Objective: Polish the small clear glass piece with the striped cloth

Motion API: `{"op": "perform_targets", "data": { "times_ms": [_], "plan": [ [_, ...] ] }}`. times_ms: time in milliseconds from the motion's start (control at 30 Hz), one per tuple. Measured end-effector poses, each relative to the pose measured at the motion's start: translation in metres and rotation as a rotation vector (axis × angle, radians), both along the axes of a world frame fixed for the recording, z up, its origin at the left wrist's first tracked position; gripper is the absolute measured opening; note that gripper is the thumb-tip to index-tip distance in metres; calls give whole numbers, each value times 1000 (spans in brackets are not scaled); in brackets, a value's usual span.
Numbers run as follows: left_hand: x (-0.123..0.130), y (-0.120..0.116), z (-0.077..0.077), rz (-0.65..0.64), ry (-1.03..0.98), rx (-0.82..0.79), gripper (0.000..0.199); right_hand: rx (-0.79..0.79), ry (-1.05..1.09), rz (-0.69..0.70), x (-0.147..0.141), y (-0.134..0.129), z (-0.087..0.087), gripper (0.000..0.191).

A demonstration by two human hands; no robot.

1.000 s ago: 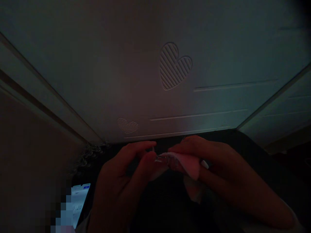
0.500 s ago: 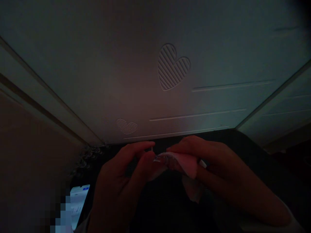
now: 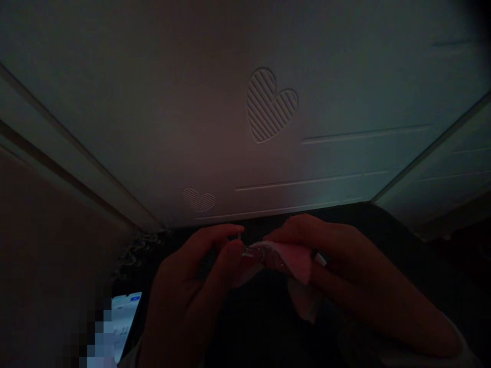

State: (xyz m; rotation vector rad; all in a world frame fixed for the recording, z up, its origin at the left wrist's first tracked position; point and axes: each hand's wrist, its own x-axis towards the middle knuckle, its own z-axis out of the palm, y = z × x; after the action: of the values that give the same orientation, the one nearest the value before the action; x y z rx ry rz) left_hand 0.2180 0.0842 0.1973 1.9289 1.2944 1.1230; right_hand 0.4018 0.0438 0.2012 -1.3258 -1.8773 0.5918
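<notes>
1. Pinching likely light, pliable pink cloth (image 3: 294, 257), my right hand (image 3: 356, 266) sits near my left hand (image 3: 187, 276).
2. Between them, my left grips a small, clear, shiny piece (image 3: 248, 252), probably stiff; its end suits pinching.

Reads ":22" in large, blurred digits on the lit screen of the smartphone (image 3: 126, 318), after a leading character too unclear to make out. Also carries a small blue label (image 3: 135, 298) near the top, too small to read.
</notes>
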Motion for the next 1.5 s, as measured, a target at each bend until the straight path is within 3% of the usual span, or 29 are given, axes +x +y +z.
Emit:
{"op": "perform_targets", "data": {
  "times_ms": [733, 1133, 1500],
  "plan": [
    [-2, 0, -1, -44, -38, -16, 16, 16, -25, -12, 1, 0, 0, 26],
    [-4, 5, 0, -77, -38, 29, 14, 19, -33, -51, -1, 1, 2, 17],
    [-7, 2, -3, -127, -66, 8, 13, 53, 1, -27, 1, 0, 0, 23]
  ]
}}
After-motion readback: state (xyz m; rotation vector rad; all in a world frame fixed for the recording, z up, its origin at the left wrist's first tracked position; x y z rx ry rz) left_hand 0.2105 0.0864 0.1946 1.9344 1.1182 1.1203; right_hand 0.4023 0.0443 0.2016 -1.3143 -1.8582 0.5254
